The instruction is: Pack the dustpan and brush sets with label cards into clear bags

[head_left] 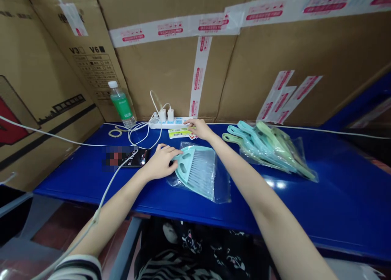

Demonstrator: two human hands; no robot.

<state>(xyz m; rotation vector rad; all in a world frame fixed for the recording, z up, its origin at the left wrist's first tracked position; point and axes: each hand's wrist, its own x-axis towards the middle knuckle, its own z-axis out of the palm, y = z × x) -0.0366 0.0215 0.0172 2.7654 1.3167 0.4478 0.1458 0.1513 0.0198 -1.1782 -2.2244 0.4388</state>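
My left hand (pixel 161 162) lies on the near-left edge of a mint-green dustpan and brush set (pixel 198 170), which is sealed in a clear plastic bag. Its fingers rest on the bag and do not visibly grip it. My right hand (pixel 199 128) reaches further back, with its fingertips on a small yellow printed card (pixel 180 132) next to a white power strip (pixel 168 124). To the right of both hands lies a bagged heap of long teal and pale green plastic handles (pixel 269 147).
A blue table (pixel 275 198) stands against taped cardboard boxes (pixel 171 64). On it are a partly blurred phone (pixel 134 157), a green-labelled water bottle (pixel 120 103), a bead bracelet (pixel 115 133) and tangled white charging cables (pixel 143 133). One cable crosses my left forearm.
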